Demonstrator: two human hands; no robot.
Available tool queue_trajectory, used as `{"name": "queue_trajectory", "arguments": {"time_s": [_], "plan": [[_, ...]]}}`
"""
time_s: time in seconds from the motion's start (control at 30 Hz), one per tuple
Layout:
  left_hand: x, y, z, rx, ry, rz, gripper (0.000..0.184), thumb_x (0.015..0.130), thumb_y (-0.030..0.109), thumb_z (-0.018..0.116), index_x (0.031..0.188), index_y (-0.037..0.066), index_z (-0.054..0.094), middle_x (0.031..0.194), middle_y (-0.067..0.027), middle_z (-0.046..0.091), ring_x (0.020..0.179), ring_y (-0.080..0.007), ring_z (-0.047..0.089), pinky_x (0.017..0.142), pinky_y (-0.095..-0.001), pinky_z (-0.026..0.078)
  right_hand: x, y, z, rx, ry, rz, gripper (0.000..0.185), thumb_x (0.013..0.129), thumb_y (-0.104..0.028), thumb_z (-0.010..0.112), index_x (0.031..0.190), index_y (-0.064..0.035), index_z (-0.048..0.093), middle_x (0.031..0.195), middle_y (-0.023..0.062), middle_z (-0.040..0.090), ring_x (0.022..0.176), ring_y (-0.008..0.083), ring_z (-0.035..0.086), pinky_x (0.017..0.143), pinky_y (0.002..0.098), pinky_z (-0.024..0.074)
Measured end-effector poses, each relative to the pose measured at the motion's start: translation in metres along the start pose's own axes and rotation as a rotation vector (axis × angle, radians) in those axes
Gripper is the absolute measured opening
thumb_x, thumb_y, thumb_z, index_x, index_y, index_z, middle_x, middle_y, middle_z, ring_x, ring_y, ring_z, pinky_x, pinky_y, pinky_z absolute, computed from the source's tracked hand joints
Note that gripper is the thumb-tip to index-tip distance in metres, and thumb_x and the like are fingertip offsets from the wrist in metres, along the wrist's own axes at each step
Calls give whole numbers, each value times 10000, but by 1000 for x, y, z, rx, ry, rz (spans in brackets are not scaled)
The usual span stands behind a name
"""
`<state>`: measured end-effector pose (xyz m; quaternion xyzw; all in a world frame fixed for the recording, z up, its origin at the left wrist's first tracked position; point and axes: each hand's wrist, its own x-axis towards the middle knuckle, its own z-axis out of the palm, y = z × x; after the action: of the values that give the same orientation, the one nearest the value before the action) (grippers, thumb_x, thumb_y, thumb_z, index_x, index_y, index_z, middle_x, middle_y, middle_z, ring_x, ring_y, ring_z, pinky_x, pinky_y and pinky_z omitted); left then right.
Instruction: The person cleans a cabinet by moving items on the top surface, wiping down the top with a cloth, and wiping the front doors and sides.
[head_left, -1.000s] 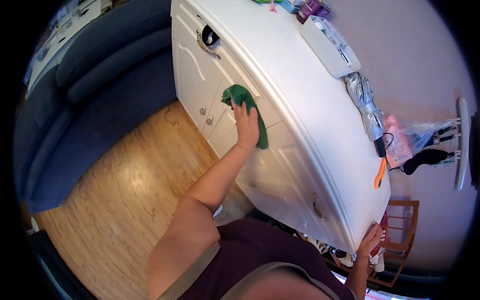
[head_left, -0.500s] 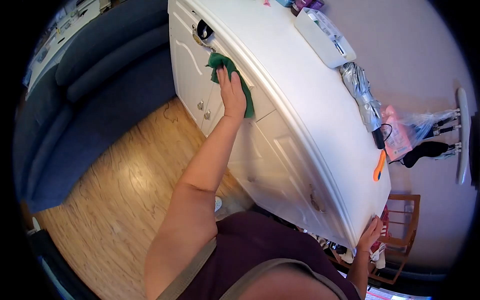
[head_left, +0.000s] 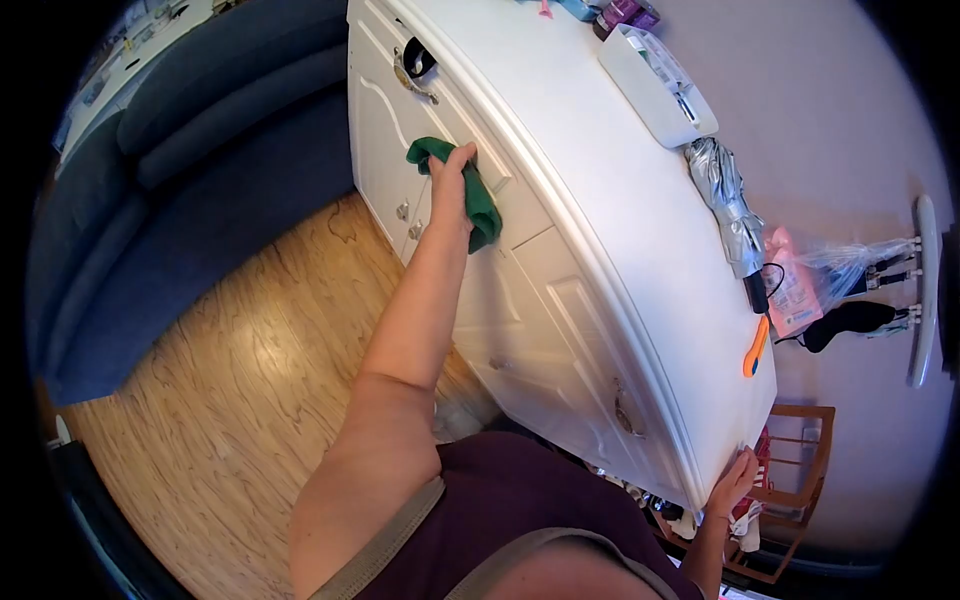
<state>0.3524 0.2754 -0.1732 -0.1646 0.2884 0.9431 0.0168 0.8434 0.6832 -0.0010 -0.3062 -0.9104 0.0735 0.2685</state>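
Note:
My left hand [head_left: 450, 192] reaches out along the front of a white cabinet [head_left: 590, 180]. Its fingers are closed round a bunched green cloth [head_left: 484, 214], which lies against the drawer front. An ornate metal handle [head_left: 410, 82] with something black hung at it is just beyond the cloth. Below the hand are two small door knobs [head_left: 403, 211]. At the cabinet's near corner, my right hand [head_left: 735, 483] rests on the top's edge with its fingers extended, holding nothing; part of it is hidden.
On the cabinet top are a white bin [head_left: 655, 85], a folded silver umbrella [head_left: 727, 200], an orange-handled tool [head_left: 756, 347] and purple containers [head_left: 625, 15]. A dark blue sofa [head_left: 230, 150] stands left across the wooden floor [head_left: 250, 370]. A wooden rack [head_left: 800, 490] is near my right hand.
My left hand has drawn back slightly toward me and turned, its flat fingers now gripping the cloth, which is more bunched. The right hand stays at the corner.

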Motion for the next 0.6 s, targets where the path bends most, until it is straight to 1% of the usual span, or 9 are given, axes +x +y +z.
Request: {"name": "queue_trajectory", "arguments": {"time_s": [0.17, 0.27, 0.37, 0.4, 0.43, 0.47, 0.5, 0.57, 0.6], "plan": [[-7, 16, 5, 33, -41, -1, 485, 738, 205, 642, 1145, 54, 425, 992, -88, 451, 933, -186, 474, 805, -337, 444, 1, -6, 3, -47, 12, 19, 328, 981, -195, 451, 1136, 80, 538, 1090, 201, 553, 1014, 300, 528, 911, 378, 415], [-3, 15, -1, 99, -50, -12, 519, 762, 225, 605, 1202, 31, 410, 1011, -103, 463, 917, -203, 476, 814, -356, 441, 2, -16, 1, -25, -7, 20, 327, 977, -190, 455, 1138, 84, 536, 1087, 209, 553, 1016, 311, 525, 914, 383, 410], [-1, -5, -1, 197, 57, 56, 635, 832, 272, 549, 1358, 0, 319, 1266, -174, 438, 1153, -276, 444, 971, -384, 376, 1, -8, 1, -86, -4, -35, 327, 976, -185, 459, 1131, 94, 532, 1078, 215, 551, 1008, 323, 524, 912, 391, 409], [-9, -25, 6, 369, 60, 297, 730, 907, 327, 478, 1454, -22, 144, 1499, -225, 200, 1394, -322, 196, 1110, -397, 208, 1, -10, 3, -85, -2, -31, 324, 975, -181, 459, 1129, 94, 530, 1083, 217, 547, 1015, 327, 519, 914, 396, 407], [-31, -25, 15, 677, 23, 422, 713, 955, 348, 416, 1466, -31, 94, 1544, -223, 14, 1440, -320, -24, 1150, -389, 70, 1, -14, 3, -83, 1, -28, 320, 974, -177, 458, 1128, 95, 528, 1088, 219, 544, 1021, 332, 515, 917, 401, 404], [-49, -37, 17, 779, 6, 468, 691, 963, 344, 396, 1459, -46, 112, 1540, -226, 43, 1434, -340, 6, 1150, -396, 78, 0, -17, 2, -83, -2, -25, 317, 973, -173, 458, 1127, 95, 526, 1093, 222, 540, 1028, 336, 511, 919, 406, 402], [-56, -45, 16, 882, -8, 513, 672, 972, 340, 375, 1452, -61, 131, 1535, -229, 71, 1428, -359, 37, 1150, -403, 86, 0, -19, 2, -129, -13, -95, 310, 971, -165, 455, 1128, 93, 524, 1100, 223, 535, 1035, 343, 505, 921, 416, 399], [-40, -58, 1, 1024, -38, 526, 648, 981, 336, 342, 1447, -70, 144, 1537, -219, 81, 1428, -351, 44, 1151, -409, 81, 4, -24, 1, -224, -35, -239, 296, 967, -149, 450, 1129, 88, 520, 1113, 227, 525, 1049, 357, 493, 925, 435, 394], [-32, -65, -7, 1097, -53, 528, 638, 986, 333, 326, 1444, -74, 150, 1538, -214, 87, 1428, -346, 48, 1152, -412, 79, 8, -31, 3, -168, -51, -284, 305, 968, -146, 427, 1159, 75, 512, 1162, 235, 508, 1110, 383, 464, 965, 462, 365]]}}
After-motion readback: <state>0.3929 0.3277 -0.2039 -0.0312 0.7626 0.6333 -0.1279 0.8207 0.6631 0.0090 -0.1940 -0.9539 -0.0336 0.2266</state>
